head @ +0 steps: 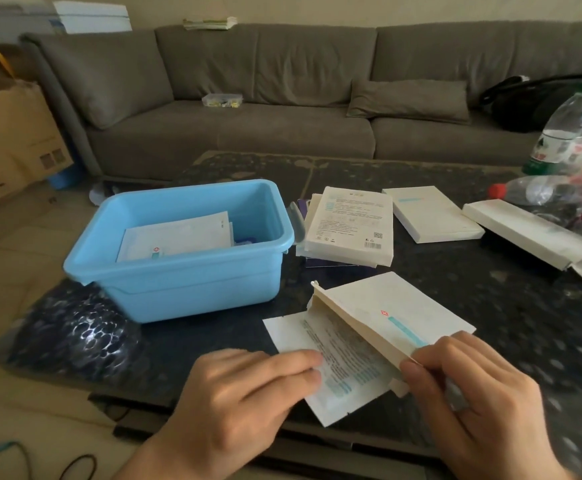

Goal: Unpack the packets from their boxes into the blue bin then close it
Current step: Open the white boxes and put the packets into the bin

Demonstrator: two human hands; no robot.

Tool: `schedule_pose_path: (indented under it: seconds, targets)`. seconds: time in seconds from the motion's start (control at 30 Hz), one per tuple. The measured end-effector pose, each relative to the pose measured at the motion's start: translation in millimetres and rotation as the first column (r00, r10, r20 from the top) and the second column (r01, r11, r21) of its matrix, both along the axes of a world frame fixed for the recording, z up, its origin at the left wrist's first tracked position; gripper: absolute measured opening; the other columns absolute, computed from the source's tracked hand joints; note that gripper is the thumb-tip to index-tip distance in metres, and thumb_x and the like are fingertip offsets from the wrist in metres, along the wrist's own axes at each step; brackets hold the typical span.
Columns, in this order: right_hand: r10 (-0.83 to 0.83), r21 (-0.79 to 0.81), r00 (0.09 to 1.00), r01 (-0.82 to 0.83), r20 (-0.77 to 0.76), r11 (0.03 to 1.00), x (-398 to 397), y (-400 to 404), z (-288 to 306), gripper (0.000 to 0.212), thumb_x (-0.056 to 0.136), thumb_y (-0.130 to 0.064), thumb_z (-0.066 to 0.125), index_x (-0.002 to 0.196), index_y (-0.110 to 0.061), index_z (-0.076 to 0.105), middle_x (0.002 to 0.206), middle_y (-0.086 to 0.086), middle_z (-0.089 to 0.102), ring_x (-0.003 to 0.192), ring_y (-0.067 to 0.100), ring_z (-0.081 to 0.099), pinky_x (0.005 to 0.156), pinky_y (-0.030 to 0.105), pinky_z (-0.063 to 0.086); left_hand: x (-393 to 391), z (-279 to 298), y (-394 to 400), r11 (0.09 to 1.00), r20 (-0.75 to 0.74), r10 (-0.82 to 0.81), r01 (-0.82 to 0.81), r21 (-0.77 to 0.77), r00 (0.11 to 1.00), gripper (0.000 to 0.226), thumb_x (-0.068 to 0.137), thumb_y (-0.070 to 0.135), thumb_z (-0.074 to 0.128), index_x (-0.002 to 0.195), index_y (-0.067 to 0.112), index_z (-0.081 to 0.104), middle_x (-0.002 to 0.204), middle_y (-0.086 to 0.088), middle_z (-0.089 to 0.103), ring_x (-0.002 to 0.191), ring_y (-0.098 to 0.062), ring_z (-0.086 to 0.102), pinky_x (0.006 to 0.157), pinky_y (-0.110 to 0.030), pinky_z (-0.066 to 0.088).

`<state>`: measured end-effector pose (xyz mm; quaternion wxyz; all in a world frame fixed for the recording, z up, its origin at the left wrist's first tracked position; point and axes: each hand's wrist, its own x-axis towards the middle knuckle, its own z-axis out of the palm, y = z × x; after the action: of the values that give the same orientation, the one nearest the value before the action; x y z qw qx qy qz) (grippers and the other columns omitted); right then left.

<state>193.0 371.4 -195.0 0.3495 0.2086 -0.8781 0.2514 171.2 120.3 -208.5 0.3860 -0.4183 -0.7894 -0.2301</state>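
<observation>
Between the two hands, low over the dark tabletop, the right grip curls round an opened white box, while the left grip pinches a printed packet half out of it. Up and left of the left grip stands the blue bin, packets inside. Beyond the right grip lie more boxes.

Dark speckled table carries all items. The hands grip an open box with a packet half out at the near edge. Beyond-left of the grip: blue bin, lid off. Directly beyond: a stack of flat white boxes. Beyond-right: a single box, an opened box, then plastic bottles at the far right edge.
</observation>
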Motion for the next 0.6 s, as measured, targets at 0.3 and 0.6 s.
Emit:
schedule_pose_path:
  seconds: [0.3,0.6]
  targets:
    - [-0.027,0.209,0.999,0.018,0.039,0.978,12,-12,-29,0.026,0.085,-0.041,0.058,0.068,-0.026,0.070,0.071,-0.013,0.065,0.069,0.017,0.064,0.052,0.027,0.053,18,17,-33,0.940,-0.175,0.308,-0.271,0.207,0.935,0.015,0.097,0.017,0.055,0.091,0.024,0.066,0.093,0.013,0.073,0.075,-0.023,0.054,0.063,-0.044,0.045]
    - [-0.012,-0.003,0.984,0.013,0.180,1.000,17,-65,4,0.053,0.083,-0.077,0.047,0.117,-0.038,0.061,0.119,-0.024,0.065,0.116,0.018,0.058,0.102,0.032,0.039,10,47,-42,0.706,0.304,0.115,-0.294,0.645,0.946,0.009,0.093,0.036,0.062,0.101,0.039,0.066,0.101,0.025,0.069,0.093,-0.002,0.068,0.075,-0.012,0.053]
